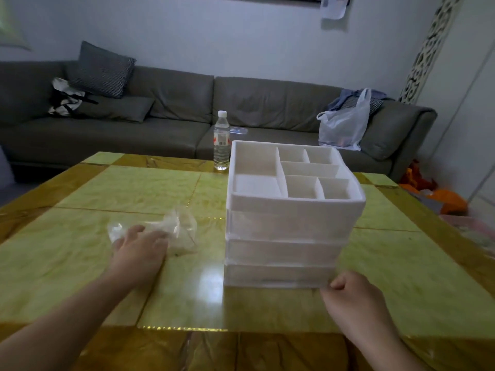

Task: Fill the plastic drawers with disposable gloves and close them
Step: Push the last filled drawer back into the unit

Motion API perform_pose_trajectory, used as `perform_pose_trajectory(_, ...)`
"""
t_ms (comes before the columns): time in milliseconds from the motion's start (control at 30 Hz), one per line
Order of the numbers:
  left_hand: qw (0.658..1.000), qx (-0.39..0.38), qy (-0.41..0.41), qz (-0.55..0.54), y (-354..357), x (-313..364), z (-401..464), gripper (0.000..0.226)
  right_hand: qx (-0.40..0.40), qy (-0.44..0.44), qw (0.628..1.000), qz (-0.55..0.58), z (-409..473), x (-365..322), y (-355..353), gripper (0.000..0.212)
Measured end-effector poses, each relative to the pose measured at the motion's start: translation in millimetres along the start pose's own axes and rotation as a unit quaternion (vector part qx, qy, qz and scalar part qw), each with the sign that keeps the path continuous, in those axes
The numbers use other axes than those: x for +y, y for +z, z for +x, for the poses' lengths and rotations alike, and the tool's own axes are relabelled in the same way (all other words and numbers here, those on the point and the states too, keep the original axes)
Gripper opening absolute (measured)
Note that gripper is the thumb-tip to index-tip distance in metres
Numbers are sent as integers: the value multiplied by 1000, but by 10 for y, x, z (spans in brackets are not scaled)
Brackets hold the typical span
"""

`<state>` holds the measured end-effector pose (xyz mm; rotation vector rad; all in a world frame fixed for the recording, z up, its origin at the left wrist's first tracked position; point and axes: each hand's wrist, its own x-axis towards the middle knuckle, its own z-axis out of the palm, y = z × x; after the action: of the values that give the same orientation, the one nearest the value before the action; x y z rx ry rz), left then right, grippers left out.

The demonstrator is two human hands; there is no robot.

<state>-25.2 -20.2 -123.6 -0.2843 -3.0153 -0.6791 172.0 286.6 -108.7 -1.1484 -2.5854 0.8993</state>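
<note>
A white plastic drawer unit [289, 226] stands on the table, right of centre, with three translucent drawers pushed in and an open divided tray on top. A crumpled heap of clear disposable gloves [176, 226] lies to its left. My left hand [139, 250] lies on the near side of the heap, fingers reaching into the plastic; how they grip is hidden. My right hand [351, 293] is curled into a loose fist at the lower right front corner of the unit, by the bottom drawer, holding nothing I can see.
The table [134, 188] has a glossy yellow-green tiled top. A water bottle [221, 140] stands behind the unit's left back corner. A grey sofa [174, 121] runs along the wall with cushions and a white plastic bag [344, 124]. Orange items [442, 199] lie on the floor at right.
</note>
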Motion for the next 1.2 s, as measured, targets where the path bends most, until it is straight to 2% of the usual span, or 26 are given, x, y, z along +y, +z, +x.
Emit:
perform_pose_trajectory(33, 1000, -5, 8, 13, 15, -55, 13, 38, -9, 3, 1000, -6, -30, -26, -18, 28)
perform_pose_trajectory(133, 995, 84, 27, -40, 71, -204, 1, 23, -41, 0, 998, -49, -103, -107, -35, 27)
perform_pose_trajectory(233, 993, 80, 41, -70, 59, -224, -193, 19, -57, -36, 996, -64, -195, -176, -9, 26)
perform_pose_trajectory(333, 983, 80, 144, -85, -4, -171, -503, 40, -56, -188, 980, 27, -430, -312, 15, 20)
perform_pose_trajectory(400, 963, 65, 248, -77, -89, -55, -762, 52, -62, -319, 933, 155, -752, -512, -11, 14)
perform_pose_trajectory(467, 937, 64, 335, -71, -194, 150, -1010, 56, -80, -415, 881, 212, -1002, -703, 19, 30)
perform_pose_trajectory(533, 914, 80, 378, -120, -309, 400, -1263, 54, -88, -455, 870, 166, -1128, -777, 117, 37)
perform_pose_trajectory(600, 907, 89, 328, -248, -391, 593, -1493, 53, -97, -422, 887, 159, -1189, -765, 159, 34)
perform_pose_trajectory(633, 893, 63, 284, -344, -423, 676, -1610, 52, -118, -387, 896, 181, -1232, -717, 112, 36)
perform_pose_trajectory(700, 825, -3, 204, -528, -477, 777, -1785, 48, -164, -341, 896, 233, -1320, -654, 5, 45)
perform_pose_trajectory(733, 793, -30, 178, -582, -495, 851, -1876, 48, -163, -326, 896, 254, -1387, -595, -92, 48)
perform_pose_trajectory(800, 741, -67, 160, -649, -498, 1007, -2022, 46, -139, -313, 898, 278, -1493, -468, -277, 49)
perform_pose_trajectory(867, 688, -118, 160, -698, -475, 1269, -2201, 43, -73, -308, 911, 266, -1567, -264, -502, 43)
perform_pose_trajectory(933, 656, -190, 184, -707, -430, 1570, -2362, 41, 1, -303, 922, 242, -1620, 18, -753, 35)
perform_pose_trajectory(967, 662, -224, 215, -682, -437, 1700, -2417, 45, 39, -297, 924, 240, -1645, 155, -876, 30)
perform_pose_trajectory(1033, 704, -284, 295, -580, -390, 2048, -2527, 55, 135, -260, 925, 241, -1715, 595, -1189, 22)
perform_pose_trajectory(1067, 730, -290, 330, -524, -400, 2213, -2557, 58, 184, -241, 923, 238, -1724, 836, -1339, 18)
perform_pose_trajectory(1133, 763, -295, 371, -440, -377, 2551, -2657, 48, 273, -195, 920, 202, -1757, 1480, -1593, 18)
perform_pose_trajectory(1200, 783, -295, 392, -383, -289, 2886, -2804, 36, 341, -134, 924, 114, -1779, 2252, -1696, 22)
